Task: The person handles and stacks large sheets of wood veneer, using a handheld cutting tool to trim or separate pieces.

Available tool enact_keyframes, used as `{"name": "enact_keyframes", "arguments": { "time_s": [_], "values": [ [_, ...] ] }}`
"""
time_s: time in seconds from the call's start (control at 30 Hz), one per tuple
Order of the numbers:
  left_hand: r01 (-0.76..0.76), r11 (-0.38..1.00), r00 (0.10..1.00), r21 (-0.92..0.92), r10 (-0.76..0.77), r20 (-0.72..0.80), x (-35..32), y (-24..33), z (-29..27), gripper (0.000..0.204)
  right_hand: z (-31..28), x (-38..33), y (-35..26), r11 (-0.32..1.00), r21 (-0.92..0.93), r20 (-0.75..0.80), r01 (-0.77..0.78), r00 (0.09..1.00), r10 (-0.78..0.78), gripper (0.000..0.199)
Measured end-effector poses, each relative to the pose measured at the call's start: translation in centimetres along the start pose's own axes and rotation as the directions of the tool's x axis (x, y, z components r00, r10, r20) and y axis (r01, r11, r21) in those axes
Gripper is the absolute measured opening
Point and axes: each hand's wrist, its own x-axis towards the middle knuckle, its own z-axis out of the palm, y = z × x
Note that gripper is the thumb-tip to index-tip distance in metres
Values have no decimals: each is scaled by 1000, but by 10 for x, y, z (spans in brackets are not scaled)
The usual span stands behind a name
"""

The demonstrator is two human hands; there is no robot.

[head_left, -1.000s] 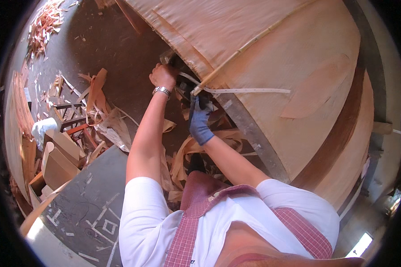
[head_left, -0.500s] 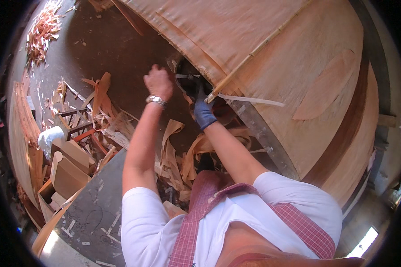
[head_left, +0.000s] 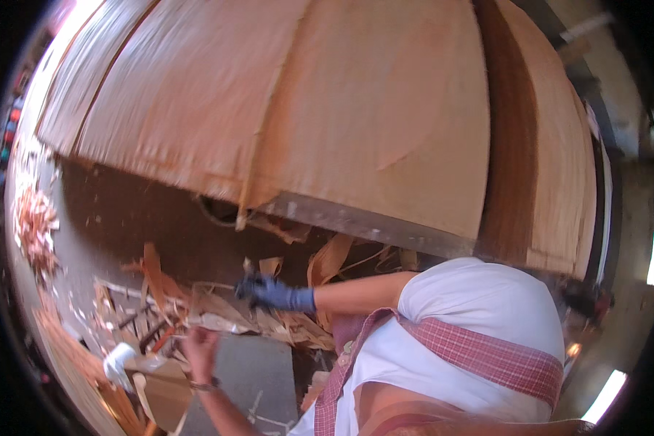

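Observation:
My right hand (head_left: pixel 275 293), in a blue glove with dark fingers, is closed in front of the bench's lower edge. A small tip pokes up from its fist; the fingers and blur hide what it belongs to. My left hand (head_left: pixel 200 352), bare with a wristwatch, hovers over the near corner of a grey board (head_left: pixel 243 363), beside a cardboard box (head_left: pixel 160 392). Motion smears its fingers, so their hold is unclear. Beyond both hands large veneer sheets (head_left: pixel 385 94) lie on a bench, with a thin bamboo stick (head_left: pixel 258 156) across them, its end jutting past the edge.
Curled wood strips (head_left: pixel 330 258) and scraps litter the floor below the bench. A pile of shavings (head_left: pixel 36 229) lies far left. Next to the box are a white bundle (head_left: pixel 118 363) and long planks (head_left: pixel 69 349). The bench's grey edge (head_left: pixel 363 221) runs across the middle.
The view has swung to the right. My right hand has come away from the bench edge by the bamboo stick, back toward me. My left hand has moved down toward the cardboard box.

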Motion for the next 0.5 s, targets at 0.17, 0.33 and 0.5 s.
{"name": "enact_keyframes", "arguments": {
  "time_s": [0.17, 0.33, 0.5],
  "values": [
    [107, 886, 922, -452, 81, 378, -25, 201, 103, 21, -50, -149, -66, 975, 220, 131, -6, 991, -23, 39],
    [-262, 896, 899, -359, 362, 247, 0, 312, 191, 21, -189, -288, -118, 992, -62, -96, -109, 990, 102, 27],
    [-433, 882, 901, 186, 427, 74, 72, 387, 278, 25, -326, -334, -120, 990, -128, -265, -51, 964, 15, 25]
  ]
}}
